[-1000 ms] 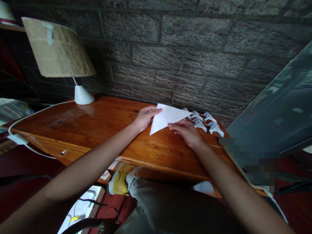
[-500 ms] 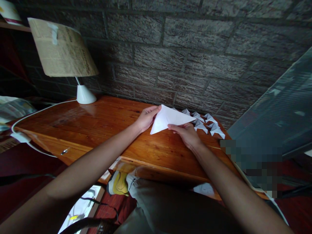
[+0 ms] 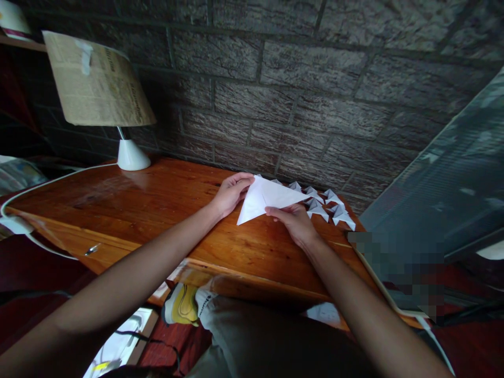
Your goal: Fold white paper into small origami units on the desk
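Observation:
A white sheet of paper folded into a triangle rests on the wooden table near the far edge. My left hand pinches the paper's upper left corner. My right hand grips its lower edge with closed fingers. Just right of the sheet lies a cluster of several small folded white paper pieces.
A table lamp with a paper shade stands at the table's far left, its white cord trailing off the left edge. A brick wall backs the table. A glass pane leans at the right. My knees and a yellow shoe are below.
The view shifted slightly. Both hands keep hold of the folded sheet, which sits a little lower and further left than before.

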The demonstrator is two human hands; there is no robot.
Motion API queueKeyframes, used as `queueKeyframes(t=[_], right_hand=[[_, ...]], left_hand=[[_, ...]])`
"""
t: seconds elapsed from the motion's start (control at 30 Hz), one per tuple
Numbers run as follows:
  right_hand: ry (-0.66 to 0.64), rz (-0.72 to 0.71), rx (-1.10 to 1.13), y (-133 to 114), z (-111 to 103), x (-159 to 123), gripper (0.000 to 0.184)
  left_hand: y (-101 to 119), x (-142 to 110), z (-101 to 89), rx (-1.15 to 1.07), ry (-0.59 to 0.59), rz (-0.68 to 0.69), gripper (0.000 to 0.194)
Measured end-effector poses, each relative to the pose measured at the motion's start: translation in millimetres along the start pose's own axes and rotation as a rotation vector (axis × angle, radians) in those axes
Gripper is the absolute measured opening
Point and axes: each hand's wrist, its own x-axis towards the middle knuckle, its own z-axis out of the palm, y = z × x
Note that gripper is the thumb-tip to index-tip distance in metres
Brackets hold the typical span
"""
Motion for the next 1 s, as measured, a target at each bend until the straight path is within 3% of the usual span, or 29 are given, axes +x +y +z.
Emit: queueKeyframes(t=[0.3,0.43,0.53,0.73,1.0], right_hand=[[-0.014,0.015,0.065,-3.9,2.9,-4.1,0.028],[0.081,0.013,0.193,-8.7,-1.0,-0.6,0.040],[0.133,-0.002,0.316,-17.8,-15.7,1.1,0.044],[-0.176,0.088,0.265,-28.4,-45.3,-5.7,0.057],[-0.193,-0.005,0.098,-7.2,-22.0,-4.7,0.032]], left_hand=[[-1.8,1.1,-2.2,0.027,-0.063,0.024,0.041],[-4.6,2.0,-5.0,0.137,-0.071,0.060,0.040],[-5.2,1.2,-5.9,0.217,-0.091,0.076,0.040],[-2.3,-3.9,-4.3,0.350,-0.112,0.065,0.041],[-8.3,-12.2,1.1,0.658,-0.372,0.127,0.038]])
